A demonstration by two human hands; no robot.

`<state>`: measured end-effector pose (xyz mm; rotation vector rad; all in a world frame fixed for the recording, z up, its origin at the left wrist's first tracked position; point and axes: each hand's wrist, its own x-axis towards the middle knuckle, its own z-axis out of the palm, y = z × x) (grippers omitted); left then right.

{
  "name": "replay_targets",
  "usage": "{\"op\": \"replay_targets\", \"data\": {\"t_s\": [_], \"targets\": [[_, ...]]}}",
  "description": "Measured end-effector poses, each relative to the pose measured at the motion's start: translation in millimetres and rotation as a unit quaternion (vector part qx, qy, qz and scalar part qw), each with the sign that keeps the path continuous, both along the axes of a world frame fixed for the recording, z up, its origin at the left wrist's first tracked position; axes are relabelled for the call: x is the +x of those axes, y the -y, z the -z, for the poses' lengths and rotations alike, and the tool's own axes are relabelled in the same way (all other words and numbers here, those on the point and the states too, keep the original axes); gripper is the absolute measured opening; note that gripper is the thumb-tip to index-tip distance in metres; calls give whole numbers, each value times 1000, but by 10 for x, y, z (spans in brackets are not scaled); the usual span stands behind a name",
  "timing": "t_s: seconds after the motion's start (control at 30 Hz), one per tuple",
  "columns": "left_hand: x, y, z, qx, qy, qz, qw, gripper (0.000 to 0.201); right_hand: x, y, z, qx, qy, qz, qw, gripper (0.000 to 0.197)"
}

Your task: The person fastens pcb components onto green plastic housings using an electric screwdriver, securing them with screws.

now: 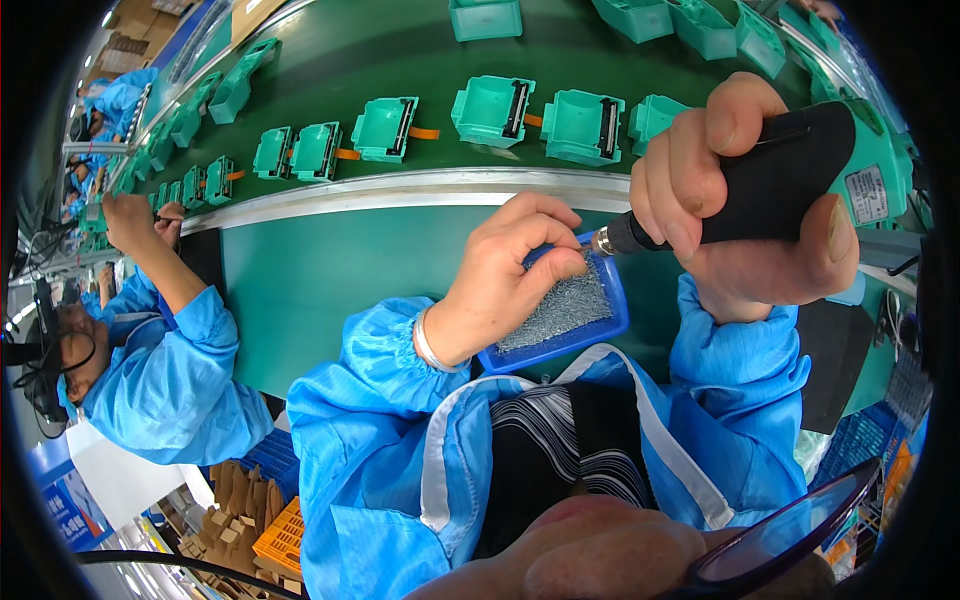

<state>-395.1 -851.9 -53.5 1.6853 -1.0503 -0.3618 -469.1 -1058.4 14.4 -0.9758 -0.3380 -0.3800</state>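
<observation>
Metal bits [560, 312] fill the blue tray [617, 305] in my head view, just under my left hand [490, 280]; its thumb and forefinger nearly meet at the driver's tip, holding what, I can't tell. My right hand [735, 265] wraps the driver [790, 185] firmly. Beyond both grips, open teal housings [577, 125] carry black strips [608, 127].

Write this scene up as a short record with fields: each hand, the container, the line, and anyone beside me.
Left hand: fingertips at the driver's tip; contact unclear
Right hand: gripping a black-and-green power driver
Container: blue tray holding small metal pieces
Line: green housings, some with orange strips
Beside: co-worker in blue, on the left
</observation>
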Motion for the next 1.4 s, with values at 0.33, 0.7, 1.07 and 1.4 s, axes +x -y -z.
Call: {"op": "replay_targets", "data": {"t_s": [0.33,0.7,1.07,1.4], "targets": [[-29,67,23,-30,-18,35,999,13,-42,107,64,0,32,-16,999,69],[-162,197,-119,160,277,162,934,21,184,970,221,-28,-8,342,939,38],[-168,276,-143,182,298,153,925,22,241,1072,354,-24,-64,331,941,36],[-222,315,-83,188,299,134,926,22,235,1058,398,-43,-87,323,941,36]]}}
